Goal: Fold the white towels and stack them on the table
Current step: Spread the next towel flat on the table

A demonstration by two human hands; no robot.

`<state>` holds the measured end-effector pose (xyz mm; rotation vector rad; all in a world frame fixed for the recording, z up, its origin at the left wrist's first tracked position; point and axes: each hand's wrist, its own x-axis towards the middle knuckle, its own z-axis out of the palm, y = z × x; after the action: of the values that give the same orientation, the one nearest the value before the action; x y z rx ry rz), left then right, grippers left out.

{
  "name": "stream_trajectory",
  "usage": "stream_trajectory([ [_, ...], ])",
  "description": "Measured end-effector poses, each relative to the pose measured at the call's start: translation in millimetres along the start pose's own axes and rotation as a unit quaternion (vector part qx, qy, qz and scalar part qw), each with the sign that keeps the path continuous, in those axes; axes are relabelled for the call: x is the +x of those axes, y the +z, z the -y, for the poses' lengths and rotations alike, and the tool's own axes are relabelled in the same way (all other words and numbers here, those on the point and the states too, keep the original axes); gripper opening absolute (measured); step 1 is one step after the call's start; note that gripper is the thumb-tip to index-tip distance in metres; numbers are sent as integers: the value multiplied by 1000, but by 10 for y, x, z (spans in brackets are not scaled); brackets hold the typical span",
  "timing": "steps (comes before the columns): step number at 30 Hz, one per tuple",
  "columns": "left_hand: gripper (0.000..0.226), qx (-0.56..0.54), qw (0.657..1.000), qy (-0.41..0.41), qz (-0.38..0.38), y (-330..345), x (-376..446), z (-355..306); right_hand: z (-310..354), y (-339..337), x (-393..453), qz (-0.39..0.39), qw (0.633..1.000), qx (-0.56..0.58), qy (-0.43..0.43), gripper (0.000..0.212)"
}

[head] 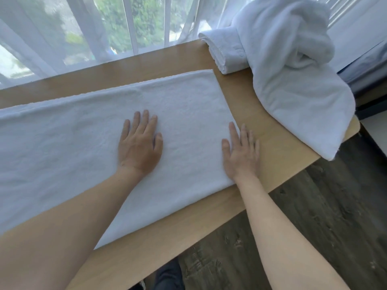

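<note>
A long white towel (79, 143), folded lengthwise, lies flat across the wooden table (272, 130) and runs off the left edge of view. My left hand (140, 143) rests flat on it, palm down, fingers spread. My right hand (240, 149) lies flat at the towel's right end, half on the towel's edge and half on the table. At the back right sits a folded white towel (222, 51), and a crumpled white towel (293, 80) is heaped over it and drapes down over the table's right corner.
Sheer curtains (62, 38) and a window run along the table's far edge. Dark wood floor (314, 216) lies to the right and below the table's front edge. A dark shoe or leg (167, 277) shows under the table edge.
</note>
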<state>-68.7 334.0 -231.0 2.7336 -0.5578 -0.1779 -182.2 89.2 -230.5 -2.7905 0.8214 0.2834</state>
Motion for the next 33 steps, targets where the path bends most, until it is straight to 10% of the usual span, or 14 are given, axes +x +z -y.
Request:
stream_trajectory([
  [7, 69, 66, 996, 32, 47, 189, -885, 27, 543, 281, -527, -17, 975, -29, -220, 63],
  [15, 66, 75, 992, -101, 25, 18, -1358, 506, 324, 86, -288, 9, 998, -51, -37, 67],
  [21, 59, 52, 996, -68, 26, -188, -1546, 774, 1670, 473, -1090, 8, 952, 51, -303, 61],
  [33, 63, 74, 981, -176, 23, -831, -1985, 2589, 2811, 971, -1612, 10, 926, 15, -377, 65],
])
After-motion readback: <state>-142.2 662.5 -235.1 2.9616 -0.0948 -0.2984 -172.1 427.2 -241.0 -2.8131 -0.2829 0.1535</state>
